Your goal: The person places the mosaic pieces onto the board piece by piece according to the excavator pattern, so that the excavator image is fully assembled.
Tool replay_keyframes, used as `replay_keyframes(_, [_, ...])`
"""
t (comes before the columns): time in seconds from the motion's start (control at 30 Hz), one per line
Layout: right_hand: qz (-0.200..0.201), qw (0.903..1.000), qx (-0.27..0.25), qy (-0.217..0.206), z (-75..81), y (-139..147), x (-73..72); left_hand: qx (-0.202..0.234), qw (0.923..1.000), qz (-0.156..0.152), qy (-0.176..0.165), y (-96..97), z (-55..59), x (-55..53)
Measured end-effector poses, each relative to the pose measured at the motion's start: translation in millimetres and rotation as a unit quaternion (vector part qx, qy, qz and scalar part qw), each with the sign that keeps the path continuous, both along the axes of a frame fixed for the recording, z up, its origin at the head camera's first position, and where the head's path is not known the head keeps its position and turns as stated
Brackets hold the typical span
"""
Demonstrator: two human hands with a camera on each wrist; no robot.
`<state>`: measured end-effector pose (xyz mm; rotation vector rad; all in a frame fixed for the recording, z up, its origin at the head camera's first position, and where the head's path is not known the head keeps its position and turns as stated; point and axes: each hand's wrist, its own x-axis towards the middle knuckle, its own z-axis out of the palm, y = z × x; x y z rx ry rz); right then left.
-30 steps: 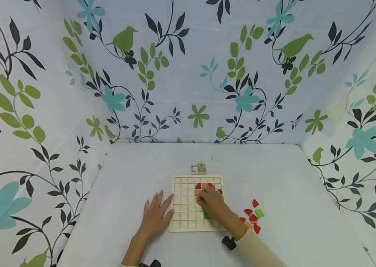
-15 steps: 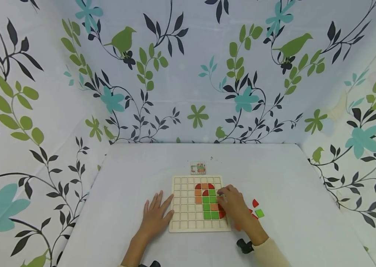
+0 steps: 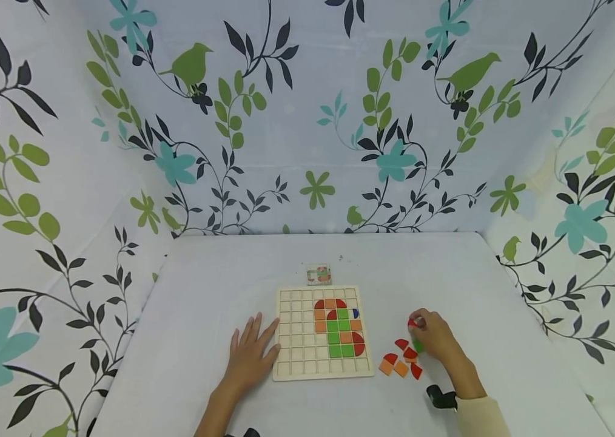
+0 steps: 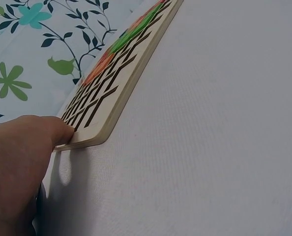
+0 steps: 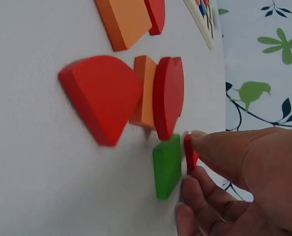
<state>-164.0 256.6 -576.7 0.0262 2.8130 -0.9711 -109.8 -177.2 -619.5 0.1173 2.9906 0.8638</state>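
Right hand (image 3: 434, 335) — fingers pinching a flat red piece (image 5: 190, 152) beside a green square block (image 5: 167, 168); left hand (image 3: 249, 358) — fingers spread, touching a pale, gridded wooden board (image 3: 302, 344).

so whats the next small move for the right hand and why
Probably lift the red piece and carry it toward the board: the right hand appears to pinch it, the left hand rests at the board's edge, and the board has bare cells.
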Motion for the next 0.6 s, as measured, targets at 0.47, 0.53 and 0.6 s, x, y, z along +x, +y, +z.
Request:
replay_keyframes(0.47, [0.01, 0.9998, 0.002, -0.018, -0.3, -22.4, -2.4, -0.007, 0.9999, -0.004, 0.009, -0.1, -4.1, -0.2])
replay_keyframes(0.53, [0.018, 0.9997, -0.002, -0.016, -1.3, -22.9, -3.2, -0.009, 0.9999, -0.002, 0.007, -0.5, -4.1, -0.3])
replay_keyframes(0.6, [0.019, 0.9997, -0.003, -0.013, -2.6, -24.3, -4.0, -0.008, 0.9999, -0.001, 0.01, -0.7, -3.4, -0.5])
